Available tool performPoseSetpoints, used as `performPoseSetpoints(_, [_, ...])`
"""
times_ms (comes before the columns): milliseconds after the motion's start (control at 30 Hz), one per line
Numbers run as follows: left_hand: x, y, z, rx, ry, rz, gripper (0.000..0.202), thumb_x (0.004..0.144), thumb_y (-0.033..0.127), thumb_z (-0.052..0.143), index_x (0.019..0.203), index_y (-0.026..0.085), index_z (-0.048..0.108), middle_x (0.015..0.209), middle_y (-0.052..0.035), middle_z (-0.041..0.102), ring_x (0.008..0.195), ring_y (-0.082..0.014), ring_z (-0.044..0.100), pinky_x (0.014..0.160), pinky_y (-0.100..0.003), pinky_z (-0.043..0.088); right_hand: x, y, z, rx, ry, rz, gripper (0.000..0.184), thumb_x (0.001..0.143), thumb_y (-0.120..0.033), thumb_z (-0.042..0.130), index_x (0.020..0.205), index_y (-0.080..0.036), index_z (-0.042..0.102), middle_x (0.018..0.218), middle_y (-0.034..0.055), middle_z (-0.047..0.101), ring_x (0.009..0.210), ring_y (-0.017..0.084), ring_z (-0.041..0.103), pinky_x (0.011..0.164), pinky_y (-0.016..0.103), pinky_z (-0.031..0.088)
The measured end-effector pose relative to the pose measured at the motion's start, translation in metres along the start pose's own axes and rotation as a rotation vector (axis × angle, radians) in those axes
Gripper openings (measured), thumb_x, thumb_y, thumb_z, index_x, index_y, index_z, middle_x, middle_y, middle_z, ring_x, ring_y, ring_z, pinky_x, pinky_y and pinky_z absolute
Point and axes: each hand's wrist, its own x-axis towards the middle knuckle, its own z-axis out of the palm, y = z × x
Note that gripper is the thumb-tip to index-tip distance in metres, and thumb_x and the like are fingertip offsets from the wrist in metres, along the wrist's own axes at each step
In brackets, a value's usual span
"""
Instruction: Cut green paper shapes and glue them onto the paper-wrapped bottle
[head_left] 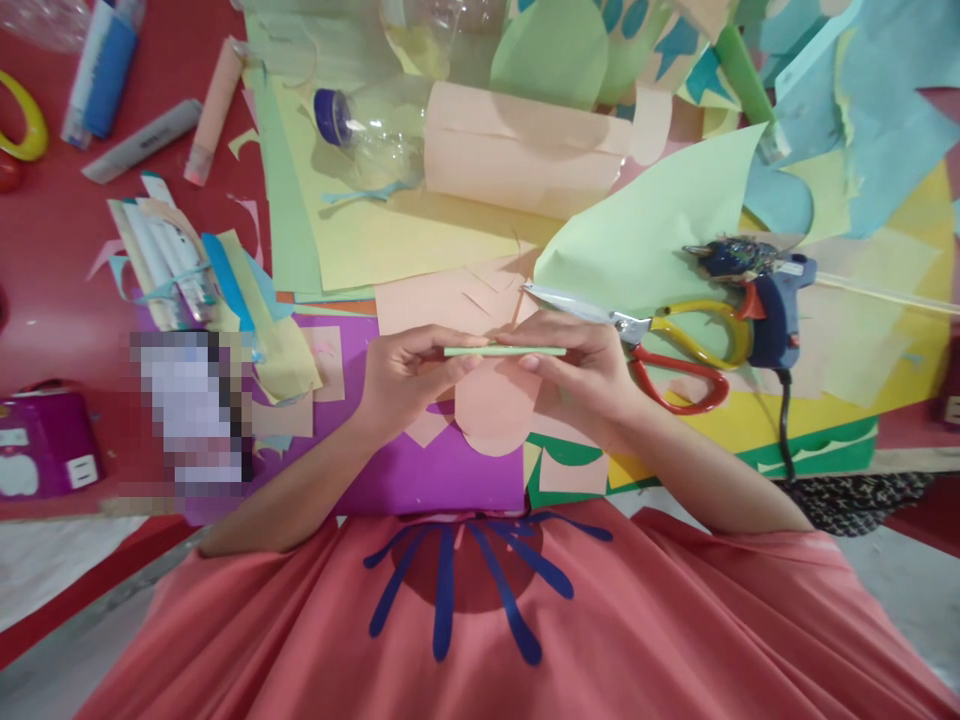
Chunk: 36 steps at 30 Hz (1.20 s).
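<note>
Between both hands, a narrow light green strip of paper (506, 351) is held level, seen nearly edge-on. My left hand (416, 372) pinches its left part between thumb and fingers. My right hand (581, 362) grips the right part the same way. Beneath them lie peach paper pieces (495, 415), one with a rounded lower edge, over a purple sheet (450, 480). Just right of my right hand rest scissors (690, 340) with yellow and red handles, their blades reaching behind that hand.
Behind the hands lies a plastic bottle (390, 130) wrapped in peach paper. A blue glue gun (776, 310) with its cord is at right. Markers (169, 250), a blurred-out rectangular object (199, 410) and a purple box (49, 440) are at left. Coloured paper (652, 220) covers much of the table.
</note>
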Motion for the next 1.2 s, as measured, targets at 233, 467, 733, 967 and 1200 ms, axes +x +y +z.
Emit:
performPoseSetpoints(233, [0.0003,0.0018,0.0009,0.0,0.009,-0.043,0.02,0.069,0.039,0.086,0.077,0.021,0.08,0.072,-0.0011,0.077,0.069,-0.0138,0.072,0.063,-0.022,0.057,0.0008,-0.0032,-0.002,-0.012,-0.037,0.042,0.021,0.091,-0.04,0.068,0.101,-0.029,0.082,0.096,0.0033,0.081,0.09,0.018,0.074,0.08,0.035,0.059])
performPoseSetpoints(467, [0.0013,-0.0013,-0.0002,-0.001,-0.002,-0.062,0.021,0.07,0.04,0.085,0.077,0.021,0.079,0.076,-0.0023,0.077,0.072,-0.0152,0.072,0.065,-0.025,0.057,0.0023,-0.0033,-0.0013,-0.009,-0.022,0.012,0.019,0.09,-0.04,0.07,0.102,-0.031,0.082,0.094,0.0025,0.081,0.088,0.018,0.074,0.079,0.034,0.06])
performPoseSetpoints(733, [0.0023,-0.0017,-0.0011,0.037,0.048,-0.065,0.024,0.069,0.042,0.085,0.077,0.02,0.078,0.08,-0.0036,0.078,0.072,-0.0158,0.073,0.063,-0.026,0.058,-0.002,-0.0044,0.0005,0.024,0.092,0.117,0.031,0.083,-0.039,0.079,0.113,-0.031,0.078,0.104,0.0027,0.077,0.101,0.018,0.07,0.095,0.036,0.054])
performPoseSetpoints(967, [0.0032,0.0002,-0.0002,-0.008,0.002,-0.068,0.02,0.07,0.037,0.084,0.081,0.021,0.08,0.081,-0.0036,0.08,0.074,-0.0157,0.075,0.068,-0.024,0.06,0.0011,-0.0015,-0.0012,-0.016,-0.02,0.062,0.025,0.091,-0.044,0.068,0.105,-0.029,0.081,0.097,0.0033,0.079,0.086,0.017,0.072,0.08,0.033,0.057])
performPoseSetpoints(1200, [0.0017,0.0024,-0.0008,0.053,-0.05,-0.047,0.02,0.074,0.04,0.081,0.086,0.024,0.082,0.084,-0.0043,0.081,0.078,-0.0175,0.076,0.071,-0.026,0.061,0.0006,-0.0021,0.0,-0.019,0.003,0.068,0.027,0.09,-0.045,0.069,0.11,-0.031,0.079,0.095,0.002,0.079,0.087,0.016,0.072,0.082,0.033,0.058])
